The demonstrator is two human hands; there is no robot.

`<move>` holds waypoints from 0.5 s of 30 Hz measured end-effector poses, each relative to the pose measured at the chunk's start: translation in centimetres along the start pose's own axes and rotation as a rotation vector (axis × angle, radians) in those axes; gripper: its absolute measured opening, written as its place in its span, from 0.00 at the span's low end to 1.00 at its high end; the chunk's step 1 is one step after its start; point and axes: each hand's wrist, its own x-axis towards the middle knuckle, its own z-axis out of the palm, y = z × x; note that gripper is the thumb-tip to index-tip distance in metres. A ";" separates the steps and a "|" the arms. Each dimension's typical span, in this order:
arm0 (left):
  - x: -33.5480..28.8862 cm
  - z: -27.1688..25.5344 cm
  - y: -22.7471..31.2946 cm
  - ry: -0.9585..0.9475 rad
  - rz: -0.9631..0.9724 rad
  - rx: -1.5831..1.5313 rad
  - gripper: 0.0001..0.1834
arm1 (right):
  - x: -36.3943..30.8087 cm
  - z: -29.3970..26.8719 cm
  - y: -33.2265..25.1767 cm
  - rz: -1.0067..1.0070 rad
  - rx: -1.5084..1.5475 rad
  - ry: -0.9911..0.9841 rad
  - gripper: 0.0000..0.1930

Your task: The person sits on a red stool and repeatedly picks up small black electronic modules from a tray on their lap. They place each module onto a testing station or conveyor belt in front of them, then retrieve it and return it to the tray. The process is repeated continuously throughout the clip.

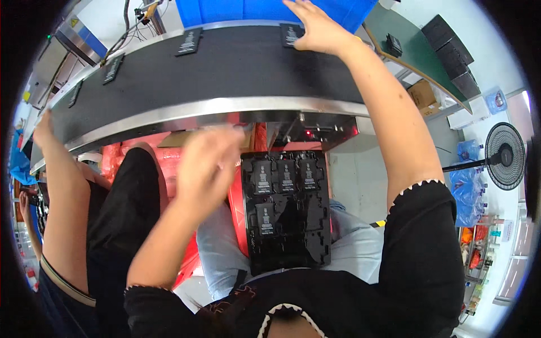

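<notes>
My right hand [324, 31] reaches over the far side of the black conveyor belt [236, 67], its fingers spread. The thumb lies at the edge of a flat black battery [289, 35] on the belt; whether it presses on it I cannot tell. My left hand [209, 163] is in the air over my lap, left of a black moulded tray [287, 248], and its fingers are smeared by motion. In the tray lie several flat black batteries [286, 174], in the upper row and at the left of the row below. The tray rests on my thighs.
More batteries [189, 41] lie along the belt to the left. Behind the belt stands a blue bin [236, 11]. A metal rail [225, 106] edges the near side, with a dark control box [315, 134] under it. A co-worker's arm [62, 174] is at left, a fan [503, 156] at right.
</notes>
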 end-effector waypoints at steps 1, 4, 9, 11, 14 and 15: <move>2.4 -0.5 -1.8 0.034 0.002 0.063 0.19 | 0.5 0.0 1.4 0.038 -0.023 -0.196 0.43; 9.8 -1.1 -7.4 0.074 0.002 0.284 0.31 | 2.0 -2.5 2.2 0.264 0.062 -0.639 0.43; 15.2 0.8 -19.6 -0.180 0.020 0.433 0.51 | -0.8 -6.3 1.1 0.040 -0.040 -0.176 0.24; 16.8 2.1 -20.3 -0.502 -0.214 0.249 0.50 | -3.8 -9.0 -0.1 0.017 0.119 -0.075 0.18; 20.3 0.8 -13.8 -0.739 -0.448 0.085 0.49 | -8.4 -13.7 -5.8 0.039 0.184 0.091 0.12; 19.8 1.2 -14.1 -0.706 -0.508 0.144 0.50 | -10.0 -14.8 -7.4 0.043 0.223 0.123 0.12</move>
